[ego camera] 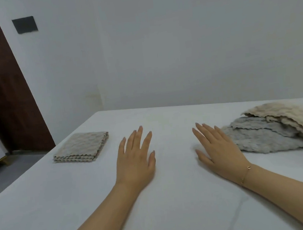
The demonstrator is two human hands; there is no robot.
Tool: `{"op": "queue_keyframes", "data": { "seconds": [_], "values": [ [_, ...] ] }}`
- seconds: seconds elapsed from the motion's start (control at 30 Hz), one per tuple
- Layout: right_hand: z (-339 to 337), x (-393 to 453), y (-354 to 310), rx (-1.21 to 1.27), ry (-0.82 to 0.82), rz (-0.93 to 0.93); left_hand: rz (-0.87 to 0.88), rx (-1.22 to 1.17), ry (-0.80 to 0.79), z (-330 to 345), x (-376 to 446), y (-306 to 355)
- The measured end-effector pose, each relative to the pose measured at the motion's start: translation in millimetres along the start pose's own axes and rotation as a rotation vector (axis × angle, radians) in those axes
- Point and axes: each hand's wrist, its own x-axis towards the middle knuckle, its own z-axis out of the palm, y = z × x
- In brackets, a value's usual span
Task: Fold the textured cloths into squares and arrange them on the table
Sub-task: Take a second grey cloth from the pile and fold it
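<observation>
Palms down, a person's left hand [135, 159] and right hand [219, 149] lay flat with fingers spread on the white table [44, 212], grasping nothing. One folded cloth [82, 150] sat squared off to the left, well apart from the hands. A loose pile of grey and beige cloths [280, 130] lay just beside the right hand, which wore a thin bracelet [246, 175].

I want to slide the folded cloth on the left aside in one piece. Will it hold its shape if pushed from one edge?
Probably not fully. The folded cloth shows several loose, wavy-edged layers, so a push may shift the top ones. It looks soft and light, likely floppy if lifted by a corner. The white table cover may drag against it.
</observation>
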Motion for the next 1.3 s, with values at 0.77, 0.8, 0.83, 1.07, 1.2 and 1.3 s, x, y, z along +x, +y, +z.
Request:
{"op": "queue_keyframes", "data": {
  "seconds": [0.77,0.8,0.83,1.07,1.2,1.3],
  "values": [
    [14.4,-38.5,124.0,0.097,0.096,0.349,0.232,-0.529,-0.171,48.9,77.8,184.6],
    [15.9,-38.8,125.4,0.105,0.078,0.337,0.209,-0.563,-0.146,49.0,77.6,183.4],
    [16.9,-39.1,126.1,0.113,0.061,0.33,0.184,-0.604,-0.125,49.0,76.8,181.7],
    [14.8,-40.9,123.6,0.151,0.049,0.37,-0.061,-1.193,-0.246,35.3,71.7,168.4],
    [8.6,-43.5,119.1,0.15,0.061,0.354,-0.329,-1.521,-0.28,28.0,70.3,161.9],
    [-0.4,-44.3,110.1,0.162,0.139,0.205,-0.597,-1.837,-0.191,30.6,76.1,152.5]
  ]
}}
